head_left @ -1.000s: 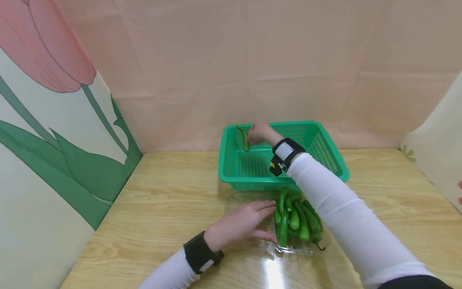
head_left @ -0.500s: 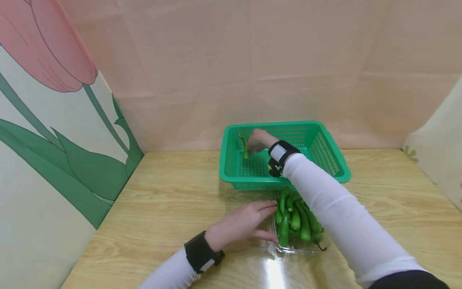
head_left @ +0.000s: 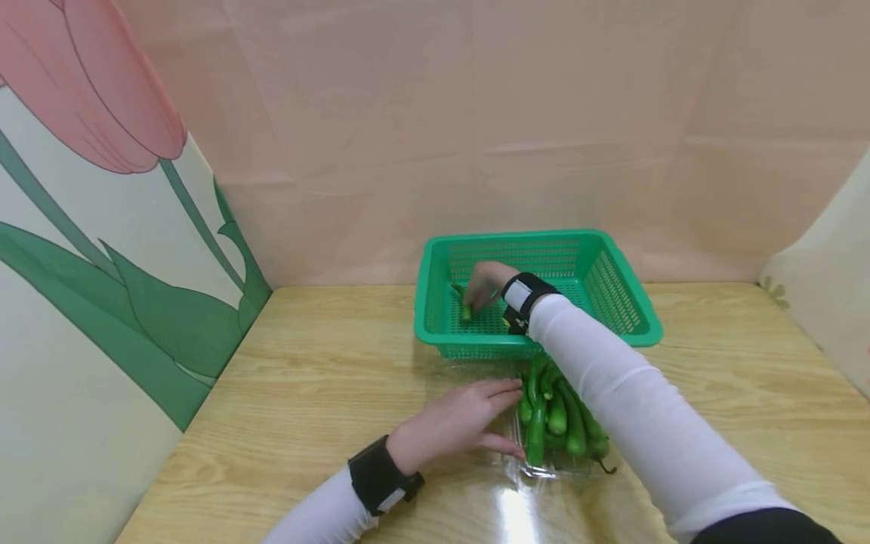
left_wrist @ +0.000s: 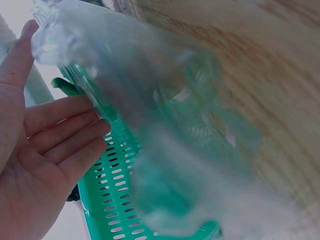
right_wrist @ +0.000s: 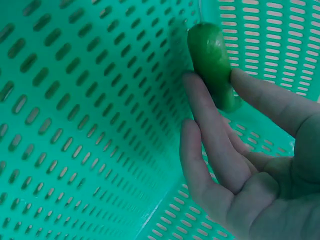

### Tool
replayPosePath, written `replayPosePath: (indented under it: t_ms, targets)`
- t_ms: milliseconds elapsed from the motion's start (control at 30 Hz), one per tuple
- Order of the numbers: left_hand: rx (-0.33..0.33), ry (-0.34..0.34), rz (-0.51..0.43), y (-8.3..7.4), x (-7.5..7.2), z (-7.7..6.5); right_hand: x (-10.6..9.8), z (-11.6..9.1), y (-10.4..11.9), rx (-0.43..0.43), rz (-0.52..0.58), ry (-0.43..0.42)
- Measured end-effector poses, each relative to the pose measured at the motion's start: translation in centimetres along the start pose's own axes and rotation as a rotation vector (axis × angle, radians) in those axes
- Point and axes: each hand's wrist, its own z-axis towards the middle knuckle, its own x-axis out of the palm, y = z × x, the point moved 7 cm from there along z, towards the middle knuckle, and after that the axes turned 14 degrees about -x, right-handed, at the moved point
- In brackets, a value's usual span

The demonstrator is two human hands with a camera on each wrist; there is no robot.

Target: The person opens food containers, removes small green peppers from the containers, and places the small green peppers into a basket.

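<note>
Inside the green plastic basket, toward its left end, my right hand pinches one green chili pepper between thumb and fingers. In the right wrist view the pepper is near the basket's perforated walls. My left hand has its fingers extended and its fingertips against the left side of a clear plastic tray. Several green peppers lie in this tray, partly hidden by the right sleeve. A clear plastic wrapping fills much of the left wrist view, beside the left hand.
The basket stands at the back of the wooden table, just behind the tray. A pink backdrop rises behind it. A panel with a tulip print borders the left, and a pale cloth the right.
My right hand has lowered the pepper deeper into the basket, moving toward the near side. The left hand stays at the tray.
</note>
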Motion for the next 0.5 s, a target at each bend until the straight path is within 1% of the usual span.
replayPosePath:
  t_ms: [200, 500]
  targets:
    - [0.003, 0.004, -0.007, 0.0, 0.0, 0.0, 0.5, 0.6, -0.5, 0.012, -0.022, 0.044]
    - [-0.008, 0.02, -0.021, 0.0, -0.1, 0.0, 1.1, -0.1, 0.0, -0.003, -0.027, 0.054]
